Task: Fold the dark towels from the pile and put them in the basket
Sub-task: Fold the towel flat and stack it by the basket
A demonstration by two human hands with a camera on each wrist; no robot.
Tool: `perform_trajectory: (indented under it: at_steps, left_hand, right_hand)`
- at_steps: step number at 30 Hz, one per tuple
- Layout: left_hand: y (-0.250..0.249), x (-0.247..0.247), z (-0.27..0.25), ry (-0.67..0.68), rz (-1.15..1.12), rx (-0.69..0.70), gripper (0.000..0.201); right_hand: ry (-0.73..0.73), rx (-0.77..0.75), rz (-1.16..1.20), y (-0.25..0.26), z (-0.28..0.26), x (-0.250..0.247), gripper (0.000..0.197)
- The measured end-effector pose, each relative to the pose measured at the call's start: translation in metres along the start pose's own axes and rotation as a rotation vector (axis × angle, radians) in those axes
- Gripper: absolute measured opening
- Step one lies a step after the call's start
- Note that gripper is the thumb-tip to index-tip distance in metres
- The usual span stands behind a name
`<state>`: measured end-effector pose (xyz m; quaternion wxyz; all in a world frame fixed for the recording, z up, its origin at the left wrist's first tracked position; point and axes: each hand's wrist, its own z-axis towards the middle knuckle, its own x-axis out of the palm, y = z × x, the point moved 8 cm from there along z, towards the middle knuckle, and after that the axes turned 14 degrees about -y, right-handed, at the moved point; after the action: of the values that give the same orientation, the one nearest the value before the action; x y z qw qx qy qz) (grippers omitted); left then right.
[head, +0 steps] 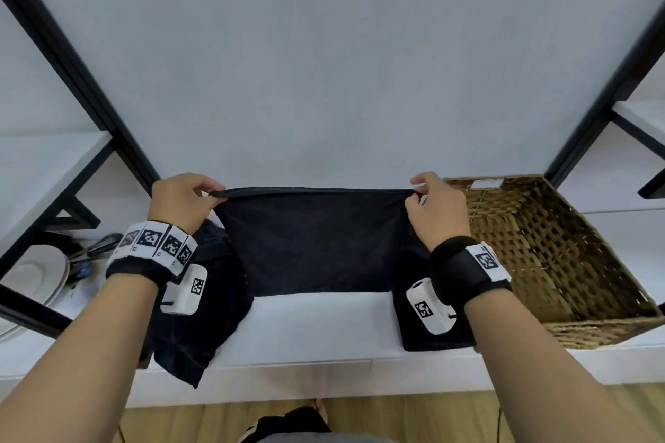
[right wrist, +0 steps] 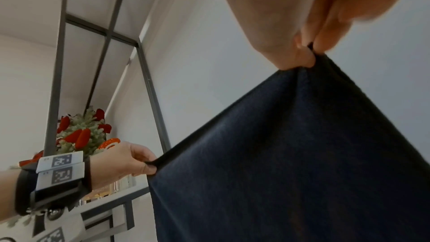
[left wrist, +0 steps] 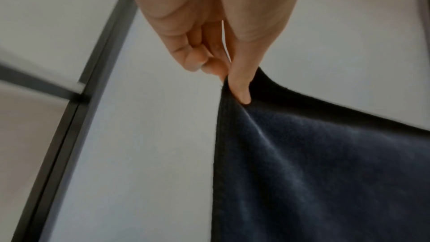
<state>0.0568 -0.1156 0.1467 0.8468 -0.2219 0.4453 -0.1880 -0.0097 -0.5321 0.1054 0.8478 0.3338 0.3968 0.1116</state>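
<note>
A dark navy towel [head: 316,241] hangs stretched in the air above the white counter. My left hand [head: 212,192] pinches its upper left corner, and my right hand [head: 417,192] pinches its upper right corner. In the left wrist view the thumb and fingers of my left hand [left wrist: 229,82] nip the towel's [left wrist: 325,172] hem. In the right wrist view my right hand [right wrist: 310,51] pinches the towel [right wrist: 291,154], and my left hand [right wrist: 149,166] shows at the far corner. A pile of dark towels [head: 194,334] lies crumpled under my left wrist. The wicker basket [head: 583,327] stands at the right, its inside bare.
A folded dark towel [head: 431,338] lies on the counter [head: 316,327] beside the basket. Black shelf frames [head: 72,57] rise at both sides. White plates [head: 36,277] and utensils sit on a lower left shelf. Red artificial flowers [right wrist: 79,135] stand on a shelf.
</note>
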Motion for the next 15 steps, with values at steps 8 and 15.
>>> perform_trajectory:
  at_steps: [8,15]
  left_hand:
    - [-0.009,0.012,0.0,0.125,0.132,0.059,0.009]
    - [0.028,0.035,-0.003,0.118,-0.132,-0.355,0.01]
  right_hand:
    - [0.006,0.097,0.238,-0.005,0.009,0.01,0.021]
    - [0.036,0.324,0.421,-0.023,-0.002,0.038,0.022]
